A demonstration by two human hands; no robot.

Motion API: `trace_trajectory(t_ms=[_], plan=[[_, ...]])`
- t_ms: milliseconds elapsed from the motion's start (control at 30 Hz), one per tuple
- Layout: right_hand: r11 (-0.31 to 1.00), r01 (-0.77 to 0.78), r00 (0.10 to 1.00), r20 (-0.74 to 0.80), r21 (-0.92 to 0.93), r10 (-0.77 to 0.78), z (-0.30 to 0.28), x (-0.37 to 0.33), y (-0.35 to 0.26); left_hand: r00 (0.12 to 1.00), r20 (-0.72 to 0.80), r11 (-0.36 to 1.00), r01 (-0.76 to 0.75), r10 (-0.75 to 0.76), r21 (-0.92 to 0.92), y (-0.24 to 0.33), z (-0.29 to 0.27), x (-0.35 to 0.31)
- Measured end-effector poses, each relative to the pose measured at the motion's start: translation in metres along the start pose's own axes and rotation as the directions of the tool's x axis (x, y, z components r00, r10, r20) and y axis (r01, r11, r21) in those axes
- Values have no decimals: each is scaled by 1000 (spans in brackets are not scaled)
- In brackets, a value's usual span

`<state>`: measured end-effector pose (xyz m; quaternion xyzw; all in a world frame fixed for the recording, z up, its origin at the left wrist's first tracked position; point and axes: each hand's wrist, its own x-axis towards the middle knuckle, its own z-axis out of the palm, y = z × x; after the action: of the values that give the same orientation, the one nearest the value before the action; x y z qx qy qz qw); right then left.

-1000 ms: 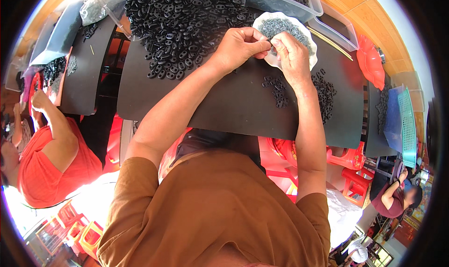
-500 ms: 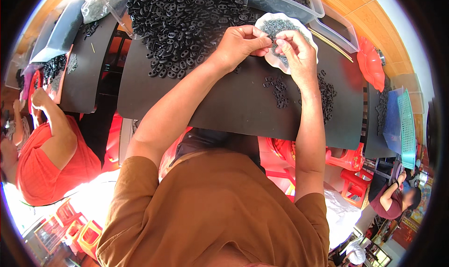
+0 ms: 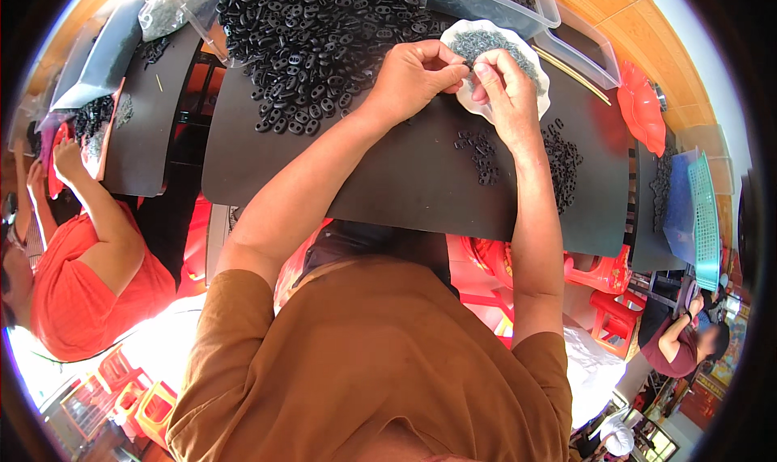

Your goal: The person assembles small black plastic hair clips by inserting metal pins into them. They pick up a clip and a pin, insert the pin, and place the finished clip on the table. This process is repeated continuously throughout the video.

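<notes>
My left hand [image 3: 414, 80] and my right hand [image 3: 508, 94] meet at the near edge of a white scalloped dish [image 3: 544, 82]. Thumb and index finger of each hand are pinched together. A tiny dark piece [image 3: 469, 65] shows between the fingertips, mostly covered by them. Many small clear bits [image 3: 506, 43] fill the dish. Just left of my left hand spreads a large heap of black oval parts with two holes [image 3: 316, 49]. Smaller black pieces lie in two loose groups, one [image 3: 479, 156] left of my right wrist and another [image 3: 565, 167] right of it.
Clear plastic bins [image 3: 486, 9] stand at the table's far side. Two thin yellow sticks [image 3: 575, 75] and a red scalloped dish [image 3: 642, 110] lie to the right. A teal basket [image 3: 702, 219] stands farther right. A person in red [image 3: 97, 276] works at the left table.
My right hand has shifted slightly left and its fingers have turned closer to my left fingertips. My left hand stays nearly still. The person in red has moved their arm a little.
</notes>
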<state>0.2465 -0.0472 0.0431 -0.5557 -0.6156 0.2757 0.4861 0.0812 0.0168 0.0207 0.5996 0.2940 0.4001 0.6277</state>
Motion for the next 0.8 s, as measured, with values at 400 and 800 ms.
trace_trajectory(t_ms=[400, 800], plan=[[850, -139, 990, 78, 508, 115, 16, -15, 1, 774, 181, 528, -564, 607, 635, 19, -13, -23], [942, -113, 986, 155, 316, 66, 18, -30, -8, 926, 331, 512, -376, 181, 773, 21, -42, -62]])
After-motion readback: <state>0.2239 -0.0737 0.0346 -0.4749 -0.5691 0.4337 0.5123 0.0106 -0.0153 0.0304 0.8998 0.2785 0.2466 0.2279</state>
